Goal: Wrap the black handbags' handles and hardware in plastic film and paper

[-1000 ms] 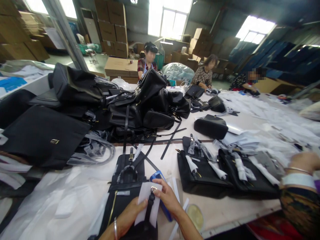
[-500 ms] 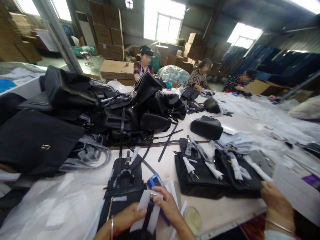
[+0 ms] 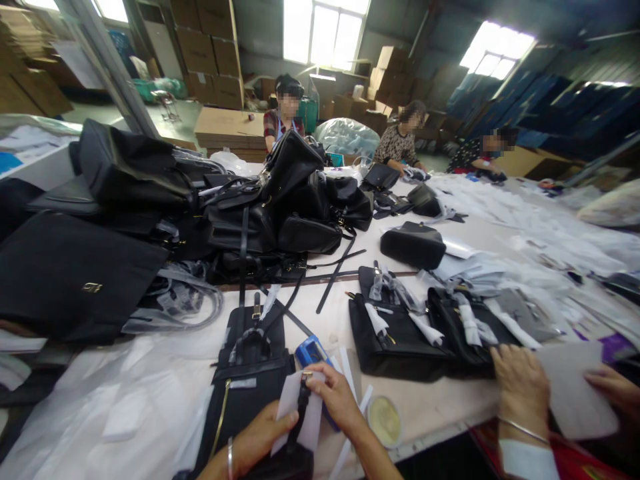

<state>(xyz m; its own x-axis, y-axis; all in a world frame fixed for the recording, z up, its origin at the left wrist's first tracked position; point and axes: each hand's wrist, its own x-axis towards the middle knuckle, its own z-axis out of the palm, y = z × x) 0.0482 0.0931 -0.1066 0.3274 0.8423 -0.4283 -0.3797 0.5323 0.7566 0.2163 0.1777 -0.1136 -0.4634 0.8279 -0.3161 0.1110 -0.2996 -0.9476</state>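
We seem to be backing the strap (image 3: 302,403) with paper (image 3: 313,424), left hand (image 3: 267,427) clamping its fingers on the paper, right hand (image 3: 336,397) pinching the buckle (image 3: 307,377); the next move calls for keeping both aligned.

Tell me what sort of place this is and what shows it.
Probably a bag factory's finishing or packing floor: a heap of black bags fills much of a long worktable, bags with white-wrapped parts lie nearer, and cardboard boxes are stacked behind.
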